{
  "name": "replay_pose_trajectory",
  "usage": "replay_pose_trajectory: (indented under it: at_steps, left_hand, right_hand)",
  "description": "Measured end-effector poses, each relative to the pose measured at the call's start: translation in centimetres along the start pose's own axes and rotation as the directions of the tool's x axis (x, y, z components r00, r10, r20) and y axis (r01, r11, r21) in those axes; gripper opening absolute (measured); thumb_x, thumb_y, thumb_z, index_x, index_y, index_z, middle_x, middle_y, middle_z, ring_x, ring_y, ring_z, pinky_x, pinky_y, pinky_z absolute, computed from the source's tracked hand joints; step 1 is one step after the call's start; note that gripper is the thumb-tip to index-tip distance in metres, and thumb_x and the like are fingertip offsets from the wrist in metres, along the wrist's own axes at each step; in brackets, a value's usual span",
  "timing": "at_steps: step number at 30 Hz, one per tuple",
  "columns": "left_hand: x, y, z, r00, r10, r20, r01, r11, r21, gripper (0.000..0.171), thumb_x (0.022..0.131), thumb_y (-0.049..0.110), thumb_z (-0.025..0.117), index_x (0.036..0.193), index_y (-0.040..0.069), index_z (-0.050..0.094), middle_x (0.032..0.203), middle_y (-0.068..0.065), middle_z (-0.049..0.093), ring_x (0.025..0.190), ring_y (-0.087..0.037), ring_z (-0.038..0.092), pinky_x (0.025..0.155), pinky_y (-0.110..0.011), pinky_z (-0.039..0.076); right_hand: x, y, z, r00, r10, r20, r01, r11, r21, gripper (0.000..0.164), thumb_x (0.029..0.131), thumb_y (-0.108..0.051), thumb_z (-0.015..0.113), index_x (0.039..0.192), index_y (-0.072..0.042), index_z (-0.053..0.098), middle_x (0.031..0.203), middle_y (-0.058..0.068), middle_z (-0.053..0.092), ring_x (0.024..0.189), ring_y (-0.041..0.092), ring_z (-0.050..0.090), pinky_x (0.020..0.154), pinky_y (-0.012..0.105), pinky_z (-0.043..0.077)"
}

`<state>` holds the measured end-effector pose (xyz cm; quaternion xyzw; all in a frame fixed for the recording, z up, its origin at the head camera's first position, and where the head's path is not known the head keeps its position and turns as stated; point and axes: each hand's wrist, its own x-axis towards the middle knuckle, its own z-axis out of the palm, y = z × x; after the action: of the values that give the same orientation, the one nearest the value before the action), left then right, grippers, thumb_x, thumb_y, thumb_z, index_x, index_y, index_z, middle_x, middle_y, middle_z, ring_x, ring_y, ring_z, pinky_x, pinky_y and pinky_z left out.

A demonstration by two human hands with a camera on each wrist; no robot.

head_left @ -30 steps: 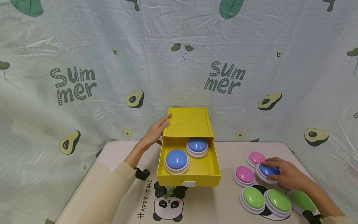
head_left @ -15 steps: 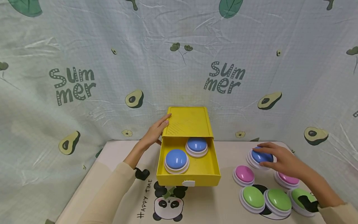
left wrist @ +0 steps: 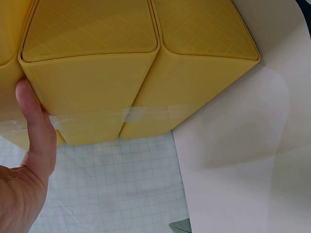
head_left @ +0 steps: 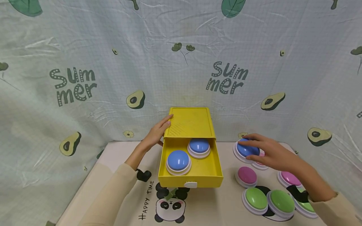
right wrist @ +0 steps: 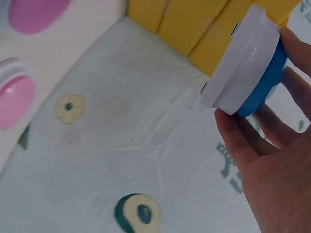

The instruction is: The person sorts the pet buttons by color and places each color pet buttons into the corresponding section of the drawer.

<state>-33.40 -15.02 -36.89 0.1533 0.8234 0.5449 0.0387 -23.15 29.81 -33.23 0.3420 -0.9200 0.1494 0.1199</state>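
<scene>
At the left, the person's left grip (head_left: 155, 133) lies along the side of the yellow plastic drawer box (head_left: 192, 122), fingers extended and touching it rather than curled round it. The shell looks stiff and probably light enough to slide if pushed, so a flat palm there should steady it. Its yellow drawer (head_left: 205, 181) stands pulled out, holding two round white-based buttons with glossy blue domes (head_left: 178, 160), one near the front left, the other farther back.

Right of the box, tilted and lifted above the white tabletop (head_left: 226, 207), is a third button, a blue-domed white plastic one (head_left: 247, 151). The right grip (head_left: 271, 153) pinches it, with the fingers around its edge. It is likely light and rigid; the smooth dome could slip and may press down, so the firm white rim is the safer hold.

Near and below that hand, pink-domed white buttons (head_left: 247, 175) and green-domed white buttons (head_left: 255, 199) should handle alike, again by the rim.
</scene>
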Motion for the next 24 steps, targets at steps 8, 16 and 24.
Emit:
replay_pose_trajectory:
  at_steps: [8,16,24]
  left_hand:
    - [-0.1,0.1,0.1,1.000,-0.005,-0.003,0.005,1.000,-0.002,0.054,0.108,0.058,0.039,0.160,0.046,0.031,0.169,-0.005,0.031,0.122,-0.046,0.062,0.066,-0.051,0.065]
    - [-0.1,0.1,0.0,1.000,0.000,0.006,0.000,1.000,-0.004,0.055,0.108,0.057,0.039,0.161,0.045,0.030,0.169,-0.008,0.032,0.123,-0.047,0.061,0.068,-0.054,0.064]
    - [0.0,0.0,0.0,1.000,0.008,0.016,-0.009,1.000,0.013,0.056,0.109,0.055,0.038,0.162,0.042,0.028,0.171,-0.008,0.027,0.131,-0.053,0.054,0.067,-0.054,0.064]
  right_hand:
    - [2.8,-2.8,-0.7,0.995,-0.093,-0.020,0.093,0.996,-0.017,0.052,0.088,-0.026,0.083,0.138,-0.020,0.068,0.142,0.011,0.061,0.124,0.035,0.063,0.094,0.052,0.060]
    - [4.7,-5.1,-1.1,0.979,-0.200,-0.044,0.201,0.980,0.012,0.054,0.088,-0.025,0.083,0.139,-0.021,0.067,0.143,0.010,0.061,0.125,0.032,0.062,0.096,0.052,0.059]
    - [6.5,-7.9,-1.3,0.981,-0.191,0.034,0.188,0.979,0.080,0.054,0.090,-0.030,0.081,0.140,-0.024,0.064,0.146,0.007,0.059,0.128,0.030,0.061,0.101,0.052,0.058]
